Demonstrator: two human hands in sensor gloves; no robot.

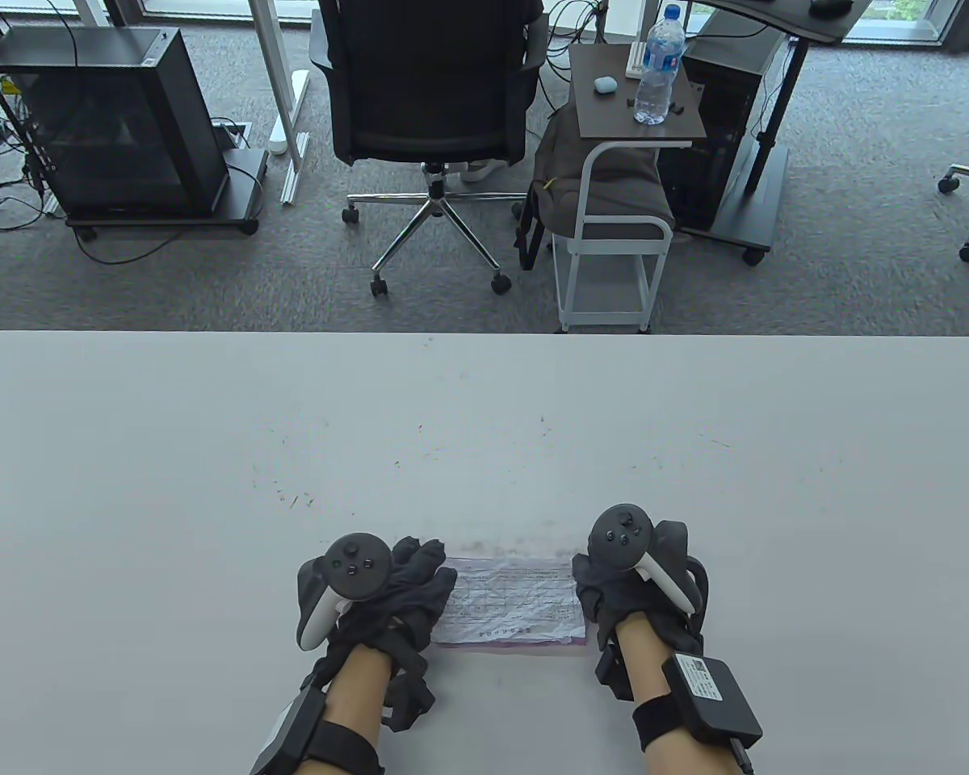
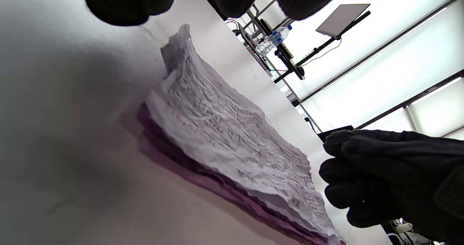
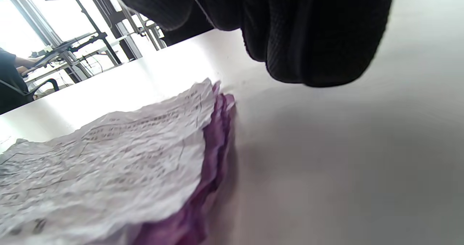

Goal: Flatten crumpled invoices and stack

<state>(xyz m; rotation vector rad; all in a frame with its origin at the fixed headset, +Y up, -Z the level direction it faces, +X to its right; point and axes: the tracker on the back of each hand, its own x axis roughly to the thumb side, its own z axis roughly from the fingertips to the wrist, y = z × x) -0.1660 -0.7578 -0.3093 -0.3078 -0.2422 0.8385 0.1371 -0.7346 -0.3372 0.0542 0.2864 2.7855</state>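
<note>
Stack of invoices point(image 1: 510, 601) on the bench point(image 1: 484, 436), near its front edge, between my two hands.

The sheets are light, thin and limp, creased all over, so I judge they would slide or tear if dragged; the short side edges are the place to take hold. White printed sheet on top, purple sheets under it. My left hand point(image 1: 388, 585) lies just beside the stack's left edge, fingers loosely extended, holding nothing. My right hand point(image 1: 626, 581) sits at the right edge, fingers curled; whether they touch the paper I cannot tell.
</note>
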